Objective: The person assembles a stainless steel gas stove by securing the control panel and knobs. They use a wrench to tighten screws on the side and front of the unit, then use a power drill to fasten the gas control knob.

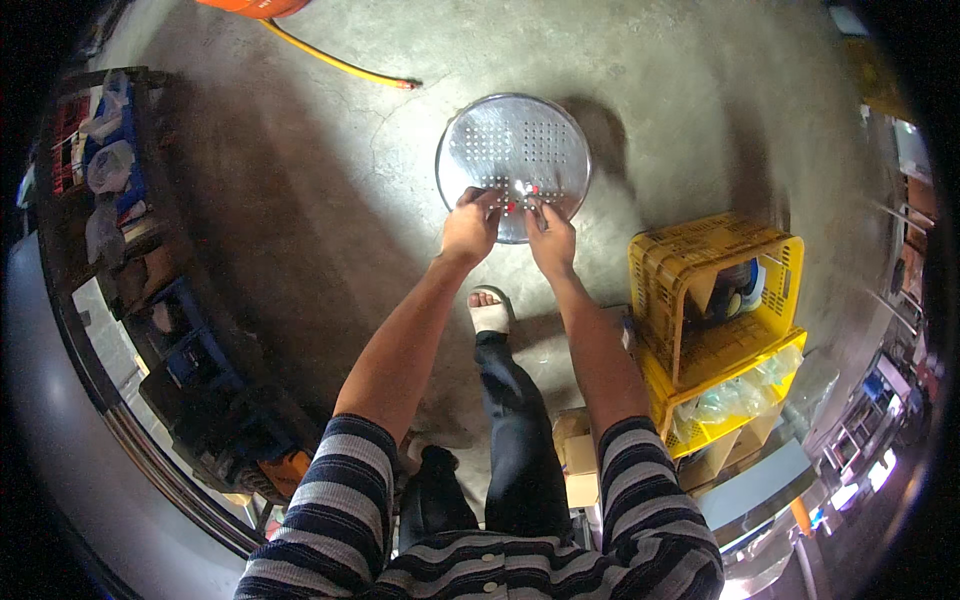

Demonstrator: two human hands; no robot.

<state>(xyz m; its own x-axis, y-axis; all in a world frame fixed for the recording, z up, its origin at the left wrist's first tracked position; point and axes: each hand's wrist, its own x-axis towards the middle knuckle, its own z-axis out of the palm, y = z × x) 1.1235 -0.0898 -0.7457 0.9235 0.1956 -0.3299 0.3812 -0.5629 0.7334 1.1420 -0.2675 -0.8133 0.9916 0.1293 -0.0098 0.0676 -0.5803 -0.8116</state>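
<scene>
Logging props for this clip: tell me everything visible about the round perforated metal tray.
The round perforated metal tray is a shiny, silver-coloured disc with a raised rim and rows of small holes across its face. It looks like steel or aluminium and catches a bright glare. It is held out over the concrete floor, its face toward the camera. The left hand and right hand both grip its near edge, fingers on the holed face.

The near rim of the round perforated metal tray [513, 160] is hidden behind the left hand [470, 228] and right hand [552, 238]; the small red bits at the fingertips are too small to tell. The yellow hose [335, 63] and orange object [255, 7] are cut off at the top edge
</scene>
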